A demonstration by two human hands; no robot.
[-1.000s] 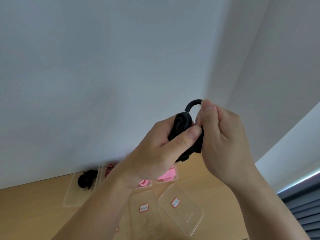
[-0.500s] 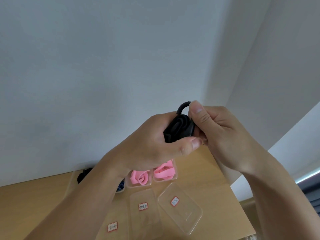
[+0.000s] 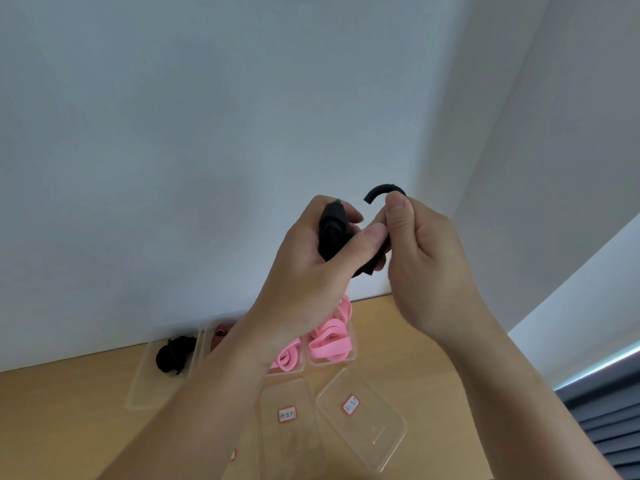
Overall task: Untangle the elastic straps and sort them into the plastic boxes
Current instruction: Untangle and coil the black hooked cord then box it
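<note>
While both hands are raised before the white wall (image 3: 173,168), well above the bench (image 3: 69,427), the left hand (image 3: 304,275) grips a bunched black elastic strap (image 3: 331,233), its fingers curled round the bundle and its thumb pressed across the lower part. The right hand (image 3: 427,271) pinches the same strap between thumb and forefinger, just beside the left thumb, and a short free end (image 3: 382,190) curls up over the right thumb tip. Down on the bench, a row of clear plastic boxes (image 3: 145,393) sits along the far edge against the wall: the leftmost holds a black bundle (image 3: 173,355), the next a red-and-black striped strap (image 3: 219,336) partly hidden by the left forearm, and the two on the right hold pink straps (image 3: 330,342). Nearer the front edge lie two clear plastic pieces (image 3: 367,431), lids or shallow boxes, each with a red-bordered label (image 3: 351,404) too small to read.
</note>
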